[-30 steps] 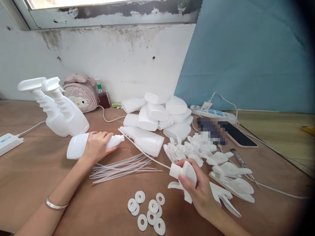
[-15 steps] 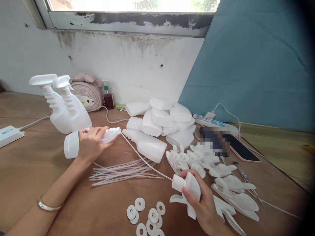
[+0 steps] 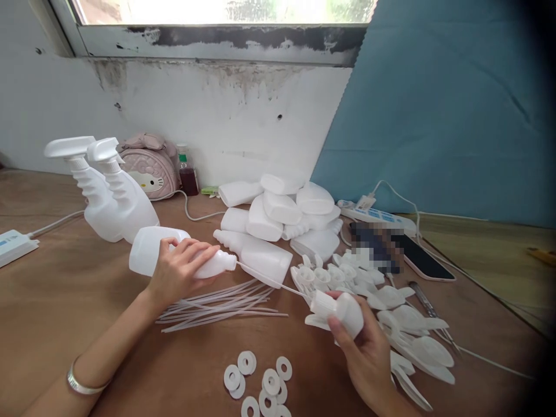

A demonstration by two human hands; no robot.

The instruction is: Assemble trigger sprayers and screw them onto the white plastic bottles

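Observation:
My left hand point(image 3: 185, 266) wraps round a white plastic bottle point(image 3: 150, 252), tilted nearly flat with its neck toward the right. In my right hand point(image 3: 362, 347) is a white trigger spray head point(image 3: 347, 315), its collar facing the bottle. A thin dip tube point(image 3: 269, 279) runs from that collar to the bottle's mouth, its far end inside the neck. Below my left hand lies a bundle of loose tubes point(image 3: 226, 307). Several white ring washers point(image 3: 271, 382) are scattered at the front. More spray heads point(image 3: 417, 336) lie beside and behind my right hand.
Several bottles point(image 3: 278, 211) are piled near the wall. Two bottles fitted with spray heads point(image 3: 125, 197) stand at the left, by a pink bag point(image 3: 150, 171) and a dark-red bottle point(image 3: 188, 176). Phones point(image 3: 428, 258), a power strip point(image 3: 382, 220) and tweezers point(image 3: 428, 304) lie right.
The held bottle has moved right and turned, bringing its neck closer to the spray head. More of the tube is now inside the bottle. The spray head has rotated in my right hand.

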